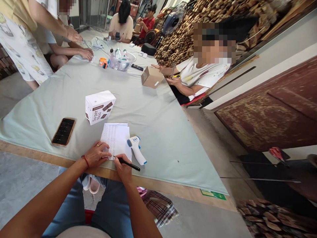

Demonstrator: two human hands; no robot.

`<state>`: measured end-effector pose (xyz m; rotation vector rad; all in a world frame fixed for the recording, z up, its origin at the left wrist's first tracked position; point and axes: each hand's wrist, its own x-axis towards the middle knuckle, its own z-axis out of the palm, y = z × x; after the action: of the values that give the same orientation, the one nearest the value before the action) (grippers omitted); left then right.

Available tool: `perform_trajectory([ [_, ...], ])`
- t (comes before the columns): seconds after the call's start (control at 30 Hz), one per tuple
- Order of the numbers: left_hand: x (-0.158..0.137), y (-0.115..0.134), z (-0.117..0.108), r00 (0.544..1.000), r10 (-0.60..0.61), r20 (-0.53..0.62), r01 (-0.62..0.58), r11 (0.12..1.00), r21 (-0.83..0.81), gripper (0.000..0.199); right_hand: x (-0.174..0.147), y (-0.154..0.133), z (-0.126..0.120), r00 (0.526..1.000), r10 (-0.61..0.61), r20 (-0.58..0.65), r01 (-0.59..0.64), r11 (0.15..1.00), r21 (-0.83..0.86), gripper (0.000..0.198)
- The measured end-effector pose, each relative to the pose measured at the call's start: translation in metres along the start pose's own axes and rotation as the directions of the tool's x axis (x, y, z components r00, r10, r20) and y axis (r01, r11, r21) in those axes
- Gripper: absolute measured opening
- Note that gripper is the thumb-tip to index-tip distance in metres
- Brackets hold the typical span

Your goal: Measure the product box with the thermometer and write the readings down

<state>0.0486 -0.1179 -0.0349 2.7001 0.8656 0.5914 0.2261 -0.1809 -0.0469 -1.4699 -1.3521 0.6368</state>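
Pen (131, 165) black; paper (122, 142) white with rows of dark print; thermometer (137, 152) white and blue; carton (100, 107) white with brown pictures; tablecloth (160, 132) pale grey-green; bracelet (85, 161) red; cloth (160, 207) checked, probably brown, black and white.

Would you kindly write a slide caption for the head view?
Right hand holding a black pen to white papers, left hand resting on them, a handheld thermometer lying alongside.

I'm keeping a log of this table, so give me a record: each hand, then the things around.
Left hand: resting on paper sheets
Right hand: holds black pen, tip at paper
Sheets' right edge: white thermometer gun
Beyond sheets: white "Su-per Meal" box
Left: phone, lying flat
Farther: clear plastic basin; cardboard box to its right
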Motion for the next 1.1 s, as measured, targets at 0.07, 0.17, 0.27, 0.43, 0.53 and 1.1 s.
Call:
perform_trajectory([
  [0.07, 0.0000, -0.0002, 0.0002, 1.000, 0.008, -0.006, -0.007, 1.000, 0.006, 0.019, -0.0003, 0.0005, -0.0002, 1.000, -0.007, 0.008, 0.007, 1.000, 0.000, 0.015],
  [0.17, -0.0001, -0.0011, 0.0009, 1.000, 0.013, -0.017, -0.013, 1.000, 0.011, 0.019, -0.0006, 0.0015, 0.0000, 1.000, -0.014, 0.000, 0.014, 1.000, 0.009, 0.013],
  [0.27, -0.0004, -0.0020, 0.0013, 0.999, 0.023, -0.036, -0.023, 1.000, 0.007, 0.018, -0.0006, 0.0020, 0.0004, 1.000, -0.018, -0.021, 0.018, 1.000, 0.021, 0.013],
  [0.43, -0.0006, -0.0024, 0.0014, 0.999, 0.030, -0.042, -0.030, 1.000, 0.007, 0.018, -0.0001, 0.0019, 0.0004, 1.000, -0.021, -0.013, 0.021, 1.000, 0.022, 0.013],
  [0.53, -0.0006, -0.0024, 0.0017, 0.999, 0.028, -0.037, -0.027, 1.000, 0.013, 0.018, -0.0001, 0.0020, 0.0006, 1.000, -0.015, -0.017, 0.015, 1.000, 0.024, 0.013],
  [1.1, -0.0002, -0.0022, 0.0016, 0.999, 0.026, -0.036, -0.026, 1.000, 0.011, 0.018, 0.0003, 0.0027, 0.0016, 0.999, 0.002, -0.042, -0.001, 1.000, 0.030, 0.013],
])
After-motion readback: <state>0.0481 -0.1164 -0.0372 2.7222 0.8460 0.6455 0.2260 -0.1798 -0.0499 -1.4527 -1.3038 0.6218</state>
